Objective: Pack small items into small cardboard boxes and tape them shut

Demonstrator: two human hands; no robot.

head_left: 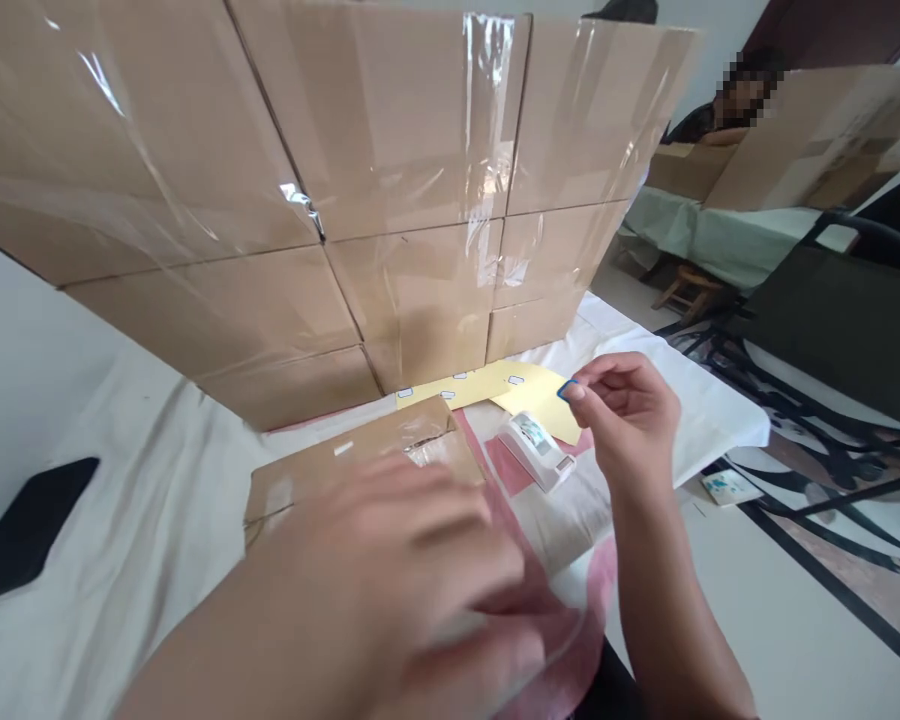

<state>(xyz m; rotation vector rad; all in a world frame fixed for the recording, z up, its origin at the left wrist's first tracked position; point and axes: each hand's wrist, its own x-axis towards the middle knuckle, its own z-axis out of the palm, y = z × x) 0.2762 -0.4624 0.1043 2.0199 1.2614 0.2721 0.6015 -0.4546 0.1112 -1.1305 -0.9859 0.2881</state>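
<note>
My right hand (630,415) is raised over the right part of the bed-like surface. Its thumb and forefinger pinch a small blue-edged sticker (568,390). Below and left of that hand lies a small white plastic device (536,450) with a picture on its top. Behind it, yellow sheets (480,385) carry several similar blue-edged stickers. In the foreground my left hand (405,570) is blurred, its fingers stretched and its thumb apart, with no object visible in it. It hangs in front of a taped cardboard box (375,440) and covers part of it.
A tall wall of taped cardboard boxes (405,150) stands at the back. A black phone-like object (34,520) lies on the white cloth (172,500) at left. At right are a dark chair (855,270), a wooden stool (686,292), and a person (709,122) behind cardboard.
</note>
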